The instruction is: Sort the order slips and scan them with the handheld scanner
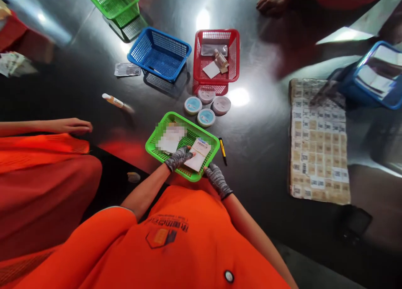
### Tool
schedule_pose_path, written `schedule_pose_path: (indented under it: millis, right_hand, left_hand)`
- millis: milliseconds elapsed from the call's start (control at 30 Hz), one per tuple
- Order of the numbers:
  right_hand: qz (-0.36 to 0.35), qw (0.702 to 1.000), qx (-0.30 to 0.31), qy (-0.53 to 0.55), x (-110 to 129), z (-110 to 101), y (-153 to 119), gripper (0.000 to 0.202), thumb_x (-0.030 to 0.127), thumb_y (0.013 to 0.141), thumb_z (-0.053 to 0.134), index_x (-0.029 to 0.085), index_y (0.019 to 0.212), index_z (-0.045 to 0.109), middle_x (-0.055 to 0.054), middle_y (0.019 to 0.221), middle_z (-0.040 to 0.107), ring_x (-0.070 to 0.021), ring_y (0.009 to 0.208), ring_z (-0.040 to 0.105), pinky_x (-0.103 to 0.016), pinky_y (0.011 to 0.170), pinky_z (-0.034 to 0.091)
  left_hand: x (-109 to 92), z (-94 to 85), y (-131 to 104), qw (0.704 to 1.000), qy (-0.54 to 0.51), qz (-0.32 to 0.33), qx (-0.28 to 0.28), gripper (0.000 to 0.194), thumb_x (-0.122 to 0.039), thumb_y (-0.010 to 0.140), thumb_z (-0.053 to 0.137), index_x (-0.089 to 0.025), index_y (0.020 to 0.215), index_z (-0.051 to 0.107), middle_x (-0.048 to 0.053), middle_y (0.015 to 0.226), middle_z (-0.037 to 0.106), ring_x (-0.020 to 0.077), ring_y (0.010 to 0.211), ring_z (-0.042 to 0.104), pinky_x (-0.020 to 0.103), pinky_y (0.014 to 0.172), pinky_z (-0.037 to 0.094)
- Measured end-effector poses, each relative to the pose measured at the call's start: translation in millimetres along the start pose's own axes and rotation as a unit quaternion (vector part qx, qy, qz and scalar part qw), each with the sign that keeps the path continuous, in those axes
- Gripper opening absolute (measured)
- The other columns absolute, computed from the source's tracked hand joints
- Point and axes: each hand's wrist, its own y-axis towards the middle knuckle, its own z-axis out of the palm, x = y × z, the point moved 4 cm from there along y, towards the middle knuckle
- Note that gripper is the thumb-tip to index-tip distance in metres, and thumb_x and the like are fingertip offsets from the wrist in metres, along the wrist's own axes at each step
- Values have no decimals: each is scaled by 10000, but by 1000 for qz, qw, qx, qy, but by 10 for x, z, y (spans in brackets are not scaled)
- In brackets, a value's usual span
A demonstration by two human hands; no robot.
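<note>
A green basket [151,143] sits at the table's near edge, with a pale card pack [171,139] in its left part and a banded stack of white cards [200,153] in its right part. My left hand [180,157], in a grey glove, reaches into the basket and has its thumb and fingers closed at the stack's left edge. At the basket's near right corner is my right hand [217,178], also gloved, its fingers curled on the rim. A yellow and black marker [222,151] lies just right of the basket.
Several round tubs [206,117] stand beyond the basket. Behind are a red basket [234,56], a blue basket [159,53] and another green basket [117,8]. A small bottle [113,100] lies left; a label-covered board [319,155] lies right. Other people's hands rest left and top right.
</note>
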Motion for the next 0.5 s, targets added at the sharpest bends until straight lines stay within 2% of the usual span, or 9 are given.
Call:
schedule_pose_path:
  millis: [67,133,200,267,333,400,467,500]
  right_hand:
    - [-1,1000,-6,1,22,-67,-29,333,380,822,606,163,1053,709,-80,921,753,-228,746,697,-383,716,627]
    - [-24,998,-51,10,83,-178,-82,395,426,813,648,195,1126,718,-94,1035,775,-277,923,725,-437,879,620]
    - [-59,991,-106,51,194,-278,-164,481,480,811,693,219,1215,713,-99,1201,765,-303,1132,697,-463,1050,557]
    - [-72,983,-109,132,338,-292,-257,581,534,808,734,220,1295,688,-92,1259,756,-304,1176,689,-473,1087,540]
    - [-48,971,-37,231,507,-196,-349,690,575,791,774,231,1374,643,-70,1212,776,-293,1091,729,-477,1022,585]
    - [-30,949,66,308,700,-49,-457,733,582,774,803,247,1402,628,-59,1186,787,-292,1045,752,-471,973,612]
    - [-40,927,138,347,875,53,-574,663,562,787,801,250,1357,668,-67,1217,784,-306,1092,748,-460,975,612]
    - [-51,921,154,354,936,73,-626,606,538,798,799,247,1320,694,-72,1237,781,-313,1129,739,-453,987,606]
  left_hand:
    - [-76,-20,-78,999,-42,10,20,670,-676,795,736,-120,1159,654,137,980,765,277,941,716,430,886,565]
    - [-172,-81,-191,996,-76,26,30,760,-734,741,741,-123,1188,667,153,1041,775,314,1033,718,444,921,565]
    - [-275,-145,-336,991,-120,51,36,782,-716,713,780,-141,1231,671,155,1125,776,338,1136,701,453,979,554]
    - [-371,-161,-493,980,-180,75,46,742,-637,730,823,-149,1268,673,155,1193,770,350,1220,676,463,1042,531]
    - [-452,-107,-643,963,-245,95,67,689,-557,769,835,-145,1297,673,164,1237,761,356,1268,658,471,1087,508]
    - [-515,6,-780,946,-291,103,100,643,-510,810,817,-157,1327,670,168,1274,752,350,1292,650,469,1109,494]
    - [-565,125,-905,934,-316,107,127,602,-479,841,795,-180,1348,669,165,1274,755,339,1281,662,462,1103,497]
    - [-585,173,-964,931,-322,108,136,581,-466,858,781,-186,1355,669,164,1262,760,335,1269,672,459,1094,502]
